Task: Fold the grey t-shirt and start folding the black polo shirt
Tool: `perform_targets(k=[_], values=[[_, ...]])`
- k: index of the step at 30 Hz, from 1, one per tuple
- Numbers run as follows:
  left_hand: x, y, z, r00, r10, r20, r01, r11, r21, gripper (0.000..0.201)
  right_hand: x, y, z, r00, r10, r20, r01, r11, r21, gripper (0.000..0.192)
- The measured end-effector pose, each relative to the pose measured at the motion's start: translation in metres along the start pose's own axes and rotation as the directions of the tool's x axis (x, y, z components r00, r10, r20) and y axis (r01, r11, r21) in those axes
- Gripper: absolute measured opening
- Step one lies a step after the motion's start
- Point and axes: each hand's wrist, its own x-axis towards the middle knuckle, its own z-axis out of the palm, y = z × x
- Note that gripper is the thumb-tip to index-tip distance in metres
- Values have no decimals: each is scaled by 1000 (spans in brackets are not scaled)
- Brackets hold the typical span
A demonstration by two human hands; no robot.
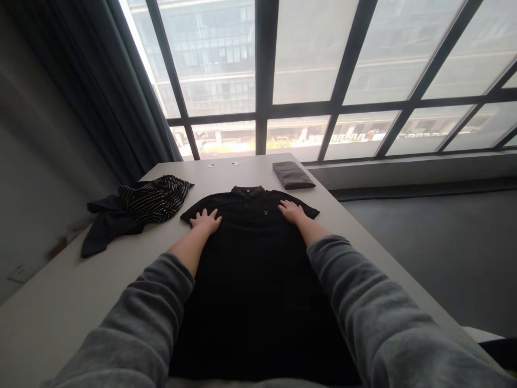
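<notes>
- Far left: curtain (121, 91) hanging beside the window (323, 70).
- Left part of the surface (52, 302): crumpled striped garment (139, 207), dark sleeve trailing toward the near edge. Apart from the polo.
- Left hand (205, 220): palm down, flat on the polo's left shoulder by the sleeve. Fingers (202, 213) spread wide, gripping nothing.
- Centre: black polo (254, 269) laid flat, front up, collar toward the window, hem at the near edge. Small logo on the chest, between the hands.
- Behind the collar: two small round white spots on the surface; can't tell what they are.
- Right hand (291, 211): palm down, flat on the right shoulder. Fingers splayed, holding nothing.
- Both forearms in grey sleeves, pushed up to mid-forearm.
- Far right corner: folded grey cloth (293, 175), neat, just beyond the polo's right sleeve, not touching.
- Right of the surface: dark floor.
</notes>
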Motion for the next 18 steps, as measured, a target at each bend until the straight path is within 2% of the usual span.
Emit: perform_targets(k=[5, 12, 18], values=[[4, -30, 5, 996, -69, -53, 69, 998, -11, 78, 7, 30, -7, 998, -60, 18, 60, 998, -17, 61], [14, -52, 9, 982, -185, -48, 183, 982, -40, 81, 12, 37, -2, 995, -95, -6, 95, 995, -27, 61], [8, -74, 11, 988, -144, -59, 141, 989, -52, 76, 15, 42, 2, 996, -79, -48, 77, 996, -41, 60]])
